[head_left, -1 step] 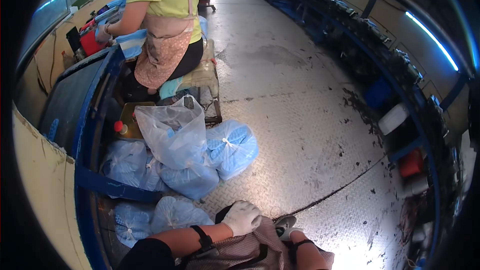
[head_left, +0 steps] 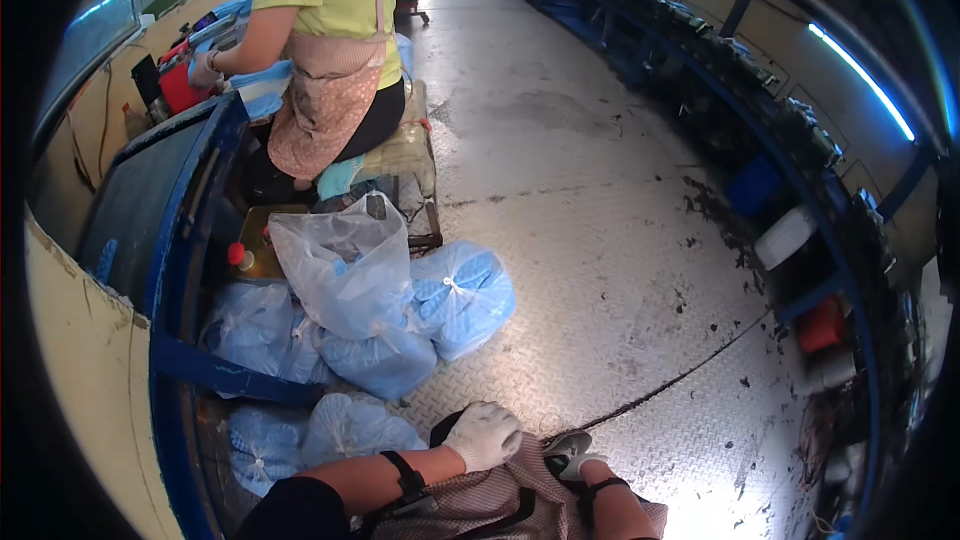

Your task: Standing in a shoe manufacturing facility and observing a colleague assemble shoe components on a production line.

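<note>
My left hand [head_left: 485, 435], in a white knit glove, rests on my lap at the lower middle. Its fingers are curled in, and no object shows in it. Beneath it lies the brown checked cloth [head_left: 480, 510] over my legs. My right hand [head_left: 582, 466], also in a pale glove, lies low over the cloth beside a grey shoe [head_left: 568, 443]; its fingers are hidden. Just left of my left hand is a tied clear bag of blue items [head_left: 360, 430], with another tied bag [head_left: 262, 445] beside it. Neither hand touches the bags.
Ahead, more tied bags [head_left: 465, 295] stand around an open clear bag [head_left: 345, 250]. Beyond them a person in an apron [head_left: 325, 90] sits on a padded bench at a worktable. A blue metal frame [head_left: 225, 370] borders the left. Along the right runs a long machine line [head_left: 690, 50].
</note>
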A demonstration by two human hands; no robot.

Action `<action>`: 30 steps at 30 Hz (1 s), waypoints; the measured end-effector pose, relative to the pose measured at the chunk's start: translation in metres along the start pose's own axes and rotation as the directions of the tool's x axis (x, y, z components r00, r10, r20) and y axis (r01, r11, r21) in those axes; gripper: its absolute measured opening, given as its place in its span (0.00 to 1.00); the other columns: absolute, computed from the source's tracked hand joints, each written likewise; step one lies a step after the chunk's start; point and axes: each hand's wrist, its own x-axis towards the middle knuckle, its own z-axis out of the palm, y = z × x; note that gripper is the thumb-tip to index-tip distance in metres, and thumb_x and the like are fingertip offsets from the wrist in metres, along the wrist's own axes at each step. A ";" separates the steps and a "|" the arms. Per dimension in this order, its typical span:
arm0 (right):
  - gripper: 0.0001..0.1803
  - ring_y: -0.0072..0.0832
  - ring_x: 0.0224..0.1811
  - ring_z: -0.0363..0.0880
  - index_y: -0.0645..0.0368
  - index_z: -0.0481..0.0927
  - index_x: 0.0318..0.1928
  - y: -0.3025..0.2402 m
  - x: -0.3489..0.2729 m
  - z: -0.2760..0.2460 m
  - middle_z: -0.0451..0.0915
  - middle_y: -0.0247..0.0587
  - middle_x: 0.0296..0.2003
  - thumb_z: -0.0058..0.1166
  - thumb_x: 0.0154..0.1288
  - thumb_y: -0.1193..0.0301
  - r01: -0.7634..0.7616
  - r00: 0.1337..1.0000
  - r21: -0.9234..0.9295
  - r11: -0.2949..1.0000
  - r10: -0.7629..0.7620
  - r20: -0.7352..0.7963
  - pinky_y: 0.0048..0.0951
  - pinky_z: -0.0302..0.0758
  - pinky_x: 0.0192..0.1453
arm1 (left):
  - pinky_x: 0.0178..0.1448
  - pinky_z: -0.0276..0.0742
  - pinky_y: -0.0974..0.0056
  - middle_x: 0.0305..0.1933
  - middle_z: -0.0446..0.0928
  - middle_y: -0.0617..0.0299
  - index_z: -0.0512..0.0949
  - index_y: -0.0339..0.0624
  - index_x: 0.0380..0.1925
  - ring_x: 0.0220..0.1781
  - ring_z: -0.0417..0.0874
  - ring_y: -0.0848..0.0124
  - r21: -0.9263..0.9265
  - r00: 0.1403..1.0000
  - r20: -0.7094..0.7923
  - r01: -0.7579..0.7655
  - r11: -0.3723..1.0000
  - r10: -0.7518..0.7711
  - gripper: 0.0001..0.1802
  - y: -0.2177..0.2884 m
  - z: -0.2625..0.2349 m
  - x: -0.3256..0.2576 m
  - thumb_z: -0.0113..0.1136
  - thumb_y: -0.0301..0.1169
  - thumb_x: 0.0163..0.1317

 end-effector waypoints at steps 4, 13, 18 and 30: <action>0.36 0.48 0.59 0.80 0.55 0.81 0.58 -0.006 -0.040 -0.017 0.82 0.56 0.53 0.50 0.60 0.41 -0.018 0.939 0.010 1.000 0.020 -0.342 0.41 0.75 0.63 | 0.48 0.74 0.54 0.32 0.80 0.61 0.77 0.47 0.25 0.39 0.81 0.59 0.009 1.000 0.017 0.021 1.000 -0.021 0.05 -0.003 0.004 -0.006 0.58 0.34 0.54; 0.37 0.49 0.58 0.79 0.49 0.79 0.61 -0.020 -0.203 0.021 0.81 0.56 0.54 0.49 0.61 0.38 0.220 0.939 0.203 0.954 -0.151 -0.310 0.42 0.75 0.63 | 0.49 0.73 0.53 0.31 0.80 0.61 0.76 0.50 0.22 0.40 0.82 0.58 0.110 0.999 0.024 0.037 0.993 -0.040 0.08 -0.007 0.009 -0.023 0.58 0.40 0.51; 0.21 0.48 0.47 0.84 0.45 0.85 0.50 -0.025 -0.247 0.073 0.86 0.48 0.43 0.49 0.65 0.52 0.138 0.805 -0.205 0.969 -0.230 -0.546 0.47 0.78 0.54 | 0.45 0.75 0.53 0.29 0.82 0.59 0.80 0.47 0.22 0.37 0.82 0.57 0.185 1.000 -0.012 0.029 0.982 -0.027 0.08 0.006 0.004 -0.031 0.58 0.38 0.50; 0.08 0.49 0.48 0.77 0.53 0.87 0.35 0.037 -0.304 0.043 0.83 0.46 0.36 0.58 0.56 0.69 0.013 -0.240 0.332 0.943 0.325 -0.915 0.46 0.72 0.58 | 0.67 0.67 0.53 0.54 0.82 0.53 0.83 0.45 0.47 0.60 0.79 0.58 0.271 0.923 0.384 -0.071 0.960 -0.040 0.27 0.051 0.014 -0.028 0.44 0.53 0.69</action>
